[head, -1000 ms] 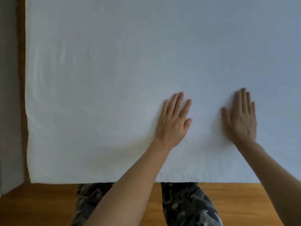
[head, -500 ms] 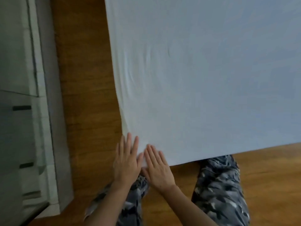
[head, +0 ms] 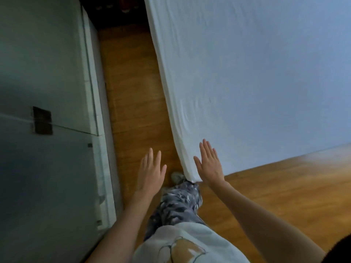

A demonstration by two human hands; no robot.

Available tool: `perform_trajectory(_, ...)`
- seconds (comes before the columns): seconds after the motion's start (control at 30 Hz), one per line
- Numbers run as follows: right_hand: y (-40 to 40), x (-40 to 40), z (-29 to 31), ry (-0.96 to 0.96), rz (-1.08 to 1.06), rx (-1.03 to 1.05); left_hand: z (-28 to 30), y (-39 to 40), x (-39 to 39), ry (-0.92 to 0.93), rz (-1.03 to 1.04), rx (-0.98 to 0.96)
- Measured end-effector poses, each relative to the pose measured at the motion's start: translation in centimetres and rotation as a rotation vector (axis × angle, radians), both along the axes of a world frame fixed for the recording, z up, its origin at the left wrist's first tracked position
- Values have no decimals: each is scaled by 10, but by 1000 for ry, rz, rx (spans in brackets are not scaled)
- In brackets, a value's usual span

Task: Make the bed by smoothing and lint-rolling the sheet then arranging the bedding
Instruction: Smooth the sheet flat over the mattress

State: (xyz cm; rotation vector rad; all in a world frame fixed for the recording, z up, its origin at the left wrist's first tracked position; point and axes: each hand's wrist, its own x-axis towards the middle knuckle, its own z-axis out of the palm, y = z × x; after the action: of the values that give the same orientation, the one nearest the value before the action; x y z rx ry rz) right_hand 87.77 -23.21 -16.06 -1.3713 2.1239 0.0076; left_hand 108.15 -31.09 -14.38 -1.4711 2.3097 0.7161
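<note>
Both hands hold nothing, fingers straight: right hand (head: 209,164) lies flat on the white sheet (head: 256,82) at its near corner; left hand (head: 151,172) hovers over the wooden floor (head: 131,92).

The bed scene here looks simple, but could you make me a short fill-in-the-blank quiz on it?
1. The right hand lies flat on the sheet at the bed's near ____.
2. The left hand hovers over the ____ floor, off the sheet.
3. The fingers of both hands are ____, holding nothing.
4. The sheet's wrinkles lie along its ____ edge.

Missing words: corner; wooden; straight; left
</note>
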Motion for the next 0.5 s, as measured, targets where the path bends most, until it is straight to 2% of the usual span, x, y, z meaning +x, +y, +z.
perform_trajectory(0.23,-40,-45,-9,55,-154,-64,18,-95,-59,130,-144,-62)
perform_trajectory(0.37,-75,-66,-41,67,-285,-31,3,-160,-92,76,-323,-10)
perform_trajectory(0.5,-123,-79,-71,34,-456,-37,-7,-238,-135,-32,-599,2)
